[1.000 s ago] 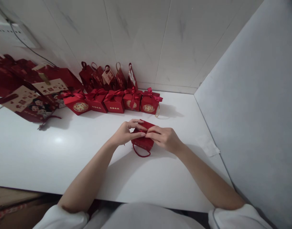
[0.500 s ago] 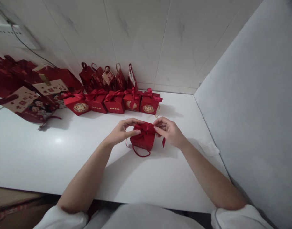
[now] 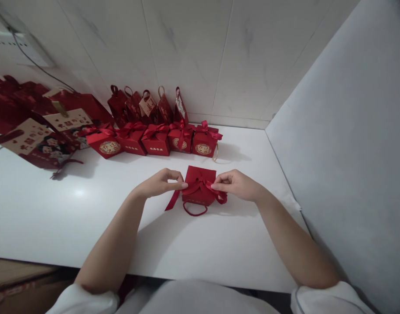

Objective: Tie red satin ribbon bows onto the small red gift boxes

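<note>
A small red gift box (image 3: pixel 200 173) sits on the white table in front of me, with a rope handle (image 3: pixel 195 213) looping from its near side. Across its top runs a red satin ribbon (image 3: pixel 199 185), crossed near the middle. My left hand (image 3: pixel 162 182) pinches the ribbon at the box's left edge, and a loose tail hangs below the fingers. On the right side, my right hand (image 3: pixel 236 185) pinches the ribbon between thumb and fingers, with a loop bunched beneath it.
Behind the box stands a row of red gift boxes with bows (image 3: pixel 156 144). Several small red bags with loops (image 3: pixel 147 104) line the wall. Larger printed gift bags (image 3: pixel 39 144) stand at the left. A grey-white panel (image 3: pixel 347 131) bounds the table's right, near a white tissue (image 3: pixel 289 202).
My hands have moved apart and slightly nearer to me, drawing the ribbon out to both sides. The box's top now shows more, and a ribbon tail hangs at the left.
</note>
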`<state>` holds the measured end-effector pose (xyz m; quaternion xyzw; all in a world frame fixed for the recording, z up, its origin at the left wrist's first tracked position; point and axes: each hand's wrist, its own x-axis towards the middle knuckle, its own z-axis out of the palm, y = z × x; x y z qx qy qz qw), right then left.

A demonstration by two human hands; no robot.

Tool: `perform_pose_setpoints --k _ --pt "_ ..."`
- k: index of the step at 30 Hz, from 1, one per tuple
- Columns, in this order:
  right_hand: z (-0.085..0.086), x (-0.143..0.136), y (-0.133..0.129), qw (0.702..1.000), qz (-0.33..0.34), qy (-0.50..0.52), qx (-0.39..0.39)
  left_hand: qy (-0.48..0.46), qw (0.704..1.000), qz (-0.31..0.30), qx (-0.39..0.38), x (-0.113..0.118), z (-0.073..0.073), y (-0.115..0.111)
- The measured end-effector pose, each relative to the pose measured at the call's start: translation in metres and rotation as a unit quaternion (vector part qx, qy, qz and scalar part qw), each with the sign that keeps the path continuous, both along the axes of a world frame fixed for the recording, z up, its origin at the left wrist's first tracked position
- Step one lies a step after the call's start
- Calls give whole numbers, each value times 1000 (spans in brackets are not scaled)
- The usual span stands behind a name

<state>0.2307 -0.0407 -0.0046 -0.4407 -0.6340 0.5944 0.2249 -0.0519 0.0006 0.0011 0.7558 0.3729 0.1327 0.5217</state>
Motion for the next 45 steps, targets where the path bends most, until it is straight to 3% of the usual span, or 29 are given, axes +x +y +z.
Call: perform_pose_setpoints --k 3,11,19,25,29,38,45 --pt "-2 6 4 1000 18 25 -3 -45 996 -33 -67 -5 -2 4" --pt "-2 13 13 997 68 35 16 -73 987 -93 -109 -19 -13 16" --pt "-7 12 13 986 30 158 -42 -265 960 -7 -92 -11 -29 12" --pt "-8 3 8 966 18 239 -98 -265 948 -27 -173 3 -33 3" --pt "-11 -2 6 963 -1 247 -105 -257 944 -1 -209 9 -32 -1" --pt "-22 -13 8 968 -81 226 -79 -207 976 22 -71 18 -16 -6" --pt "-14 -25 0 970 -149 192 28 -150 982 96 65 30 -16 -13"
